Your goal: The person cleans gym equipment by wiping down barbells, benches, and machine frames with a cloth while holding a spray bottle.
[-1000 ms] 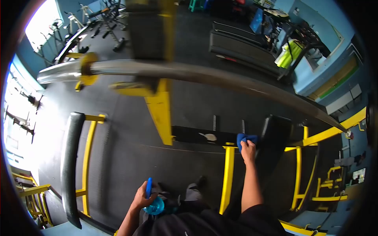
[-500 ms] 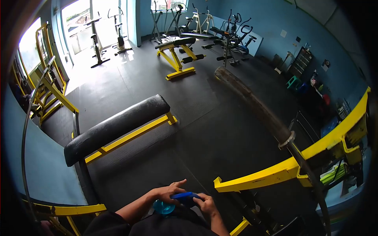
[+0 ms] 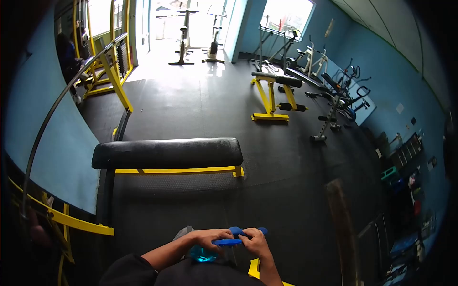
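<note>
A translucent turquoise container [image 3: 204,254], which looks like a bottle, rests against my lap under my left wrist. Just above it, my left hand [image 3: 213,236] has its fingers curled onto a flat blue piece [image 3: 227,242]. My right hand [image 3: 256,242] is closed around more of the blue object, and a rounded blue end [image 3: 263,230] sticks out past its fingers. Another rounded blue part [image 3: 235,231] shows between the two hands. Whether these blue parts are one piece, perhaps a lid, I cannot tell. Both palms are hidden.
A black padded bench [image 3: 167,153] on a yellow frame stands ahead. Beyond it are a yellow and black bench [image 3: 271,97] and several exercise machines. A long bar [image 3: 62,95] runs along the left, and a brown worn pad [image 3: 344,229] lies at the right.
My view has turned to the right and levelled out. My hands have come closer together on the blue object, and its rounded parts now show. The left fingers have curled in.
</note>
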